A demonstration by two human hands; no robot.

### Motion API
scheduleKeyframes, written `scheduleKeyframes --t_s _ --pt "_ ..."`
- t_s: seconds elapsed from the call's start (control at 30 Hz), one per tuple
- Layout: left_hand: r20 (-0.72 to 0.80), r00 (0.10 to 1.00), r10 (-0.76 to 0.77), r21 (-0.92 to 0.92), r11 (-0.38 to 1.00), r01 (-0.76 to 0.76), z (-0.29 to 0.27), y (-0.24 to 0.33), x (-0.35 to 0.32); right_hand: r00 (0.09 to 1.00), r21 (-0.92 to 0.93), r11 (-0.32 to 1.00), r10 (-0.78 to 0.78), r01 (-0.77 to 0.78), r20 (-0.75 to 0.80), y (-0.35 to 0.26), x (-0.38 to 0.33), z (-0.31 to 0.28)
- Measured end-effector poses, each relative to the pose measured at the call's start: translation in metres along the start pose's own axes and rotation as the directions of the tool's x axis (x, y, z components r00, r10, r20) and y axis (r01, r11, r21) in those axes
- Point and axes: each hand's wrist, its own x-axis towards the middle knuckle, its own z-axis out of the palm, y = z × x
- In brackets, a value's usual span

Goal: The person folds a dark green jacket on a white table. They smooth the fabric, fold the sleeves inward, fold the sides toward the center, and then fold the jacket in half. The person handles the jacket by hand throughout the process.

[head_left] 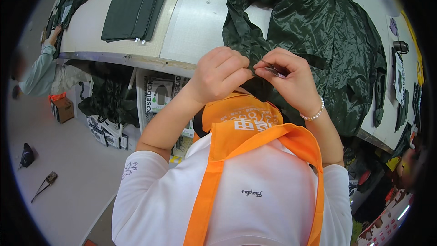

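Observation:
A shiny dark green jacket (327,41) lies spread over the table's right half, one sleeve bent toward me. Close together at the near table edge, both my hands are closed in pinches. My left hand (221,74) has its fingertips on dark green cloth beside that sleeve. Between the thumb and fingers of my right hand (293,78) is a small, thin thing (276,70) with a greyish look, mostly covered by the fingers. Its kind does not show. More green cloth hangs below the hands, in front of my orange apron (241,109).
Folded dark green garments (136,11) lie left on the pale table (193,13). A person's sleeve (40,70) shows at far left beside more green cloth. Under the table are a shelf with printed packages (159,93) and a cardboard box (63,109). A black object (400,47) sits far right.

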Motion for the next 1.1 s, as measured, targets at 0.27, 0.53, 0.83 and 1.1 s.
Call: scheduleKeyframes --t_s 0.27,0.53,0.83,1.1 --pt "-0.036 0.974 -0.224 -0.085 0.972 0.220 0.010 0.010 -0.018 0.989 0.093 0.987 0.135 -0.129 -0.059 0.020 -0.011 0.026" --pt "-0.056 0.963 -0.265 -0.094 0.961 0.259 0.004 0.013 -0.019 0.932 0.369 0.875 0.357 -0.312 -0.059 0.027 -0.012 0.008" --pt "-0.127 0.961 -0.244 -0.104 0.967 0.232 0.007 0.013 -0.016 0.977 0.124 0.971 0.211 -0.207 -0.025 0.011 -0.033 0.008" --pt "-0.116 0.973 -0.201 -0.102 0.977 0.190 0.008 0.013 -0.013 0.988 0.094 0.984 0.151 -0.149 -0.018 0.008 -0.028 0.011"
